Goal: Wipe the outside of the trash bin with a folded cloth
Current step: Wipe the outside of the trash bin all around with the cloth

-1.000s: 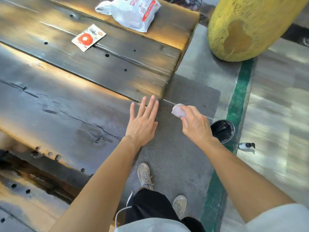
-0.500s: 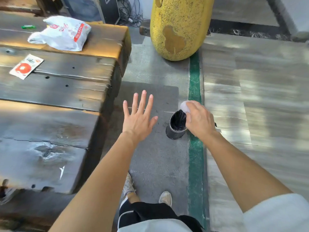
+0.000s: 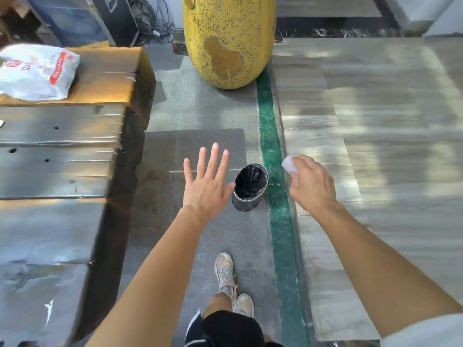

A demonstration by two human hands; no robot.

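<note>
We had swung off the bench [image 3: 62,151]. The trash bin [image 3: 246,204] now sat on the floor between our hands, where a second before it lay out past the right hand [image 3: 310,184]. Left hand [image 3: 204,181] spread flat, empty; right pinched the bunched cloth [image 3: 289,165]. No contact with the bin yet, so we judged wiping not begun.

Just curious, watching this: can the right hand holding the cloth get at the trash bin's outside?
Probably yes: the right hand, gripping the cloth, is just right of the trash bin, with nothing visible between them.
</note>
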